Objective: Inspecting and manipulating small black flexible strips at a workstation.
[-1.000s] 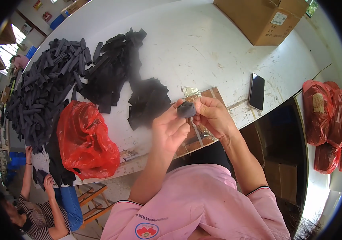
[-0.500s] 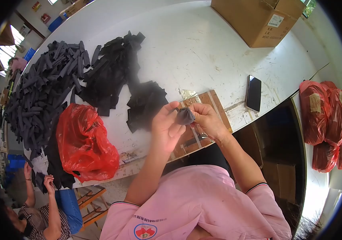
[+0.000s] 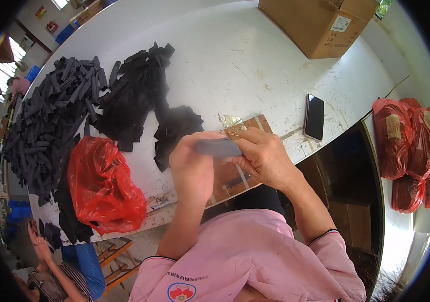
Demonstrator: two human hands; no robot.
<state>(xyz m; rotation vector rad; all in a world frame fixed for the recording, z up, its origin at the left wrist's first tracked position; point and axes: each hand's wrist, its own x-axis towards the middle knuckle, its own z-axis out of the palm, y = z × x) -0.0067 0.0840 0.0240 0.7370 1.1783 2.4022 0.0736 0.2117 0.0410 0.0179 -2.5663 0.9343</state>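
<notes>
Both hands meet over the table's near edge on one small dark grey flat piece (image 3: 218,147). My left hand (image 3: 193,166) grips its left end and my right hand (image 3: 262,156) pinches its right end. Under them lies a brown cardboard sheet (image 3: 247,126). A small stack of black pieces (image 3: 177,130) lies just left of my hands. Further left a big heap of black strips (image 3: 134,93) and a heap of dark grey rolled pieces (image 3: 49,126) cover the white table (image 3: 255,70).
A red plastic bag (image 3: 101,183) sits at the table's near left edge. A black phone (image 3: 314,117) lies right of my hands. A cardboard box (image 3: 320,22) stands at the far right. Red bags (image 3: 408,146) hang off to the right. Another person (image 3: 49,272) sits lower left.
The piece between my hands has been drawn out flatter and longer. My hands have stayed in the same spot over the cardboard sheet.
</notes>
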